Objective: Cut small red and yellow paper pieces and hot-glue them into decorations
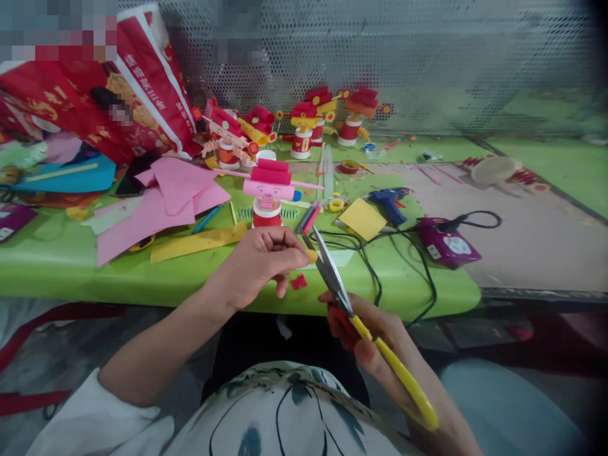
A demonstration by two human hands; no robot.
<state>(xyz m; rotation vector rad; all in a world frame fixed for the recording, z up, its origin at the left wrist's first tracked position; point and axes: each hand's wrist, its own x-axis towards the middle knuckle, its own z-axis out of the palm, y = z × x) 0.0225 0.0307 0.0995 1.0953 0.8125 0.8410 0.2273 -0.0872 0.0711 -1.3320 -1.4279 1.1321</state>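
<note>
Between the thumb and fingers of my left hand (266, 261) is pinched a small yellow piece of paper (311, 256). My right hand (375, 342) grips a pair of scissors (339, 282) with yellow and red handles. Their blades are parted, with the tips beside the yellow piece. Just beyond my left hand stands a paper figure (268, 190) with a pink head, a rolled red hat and a red-and-white base. Below the blades, a small red paper cutout (299, 282) lies on the green mat (190, 278).
Pink paper sheets (161, 196) and a yellow strip (197, 244) lie left. Right are a yellow square (363, 219), a blue glue gun (392, 204) and a purple power socket (446, 242) with black cable. Several finished figures (301, 136) stand behind, beside a red bag (137, 82).
</note>
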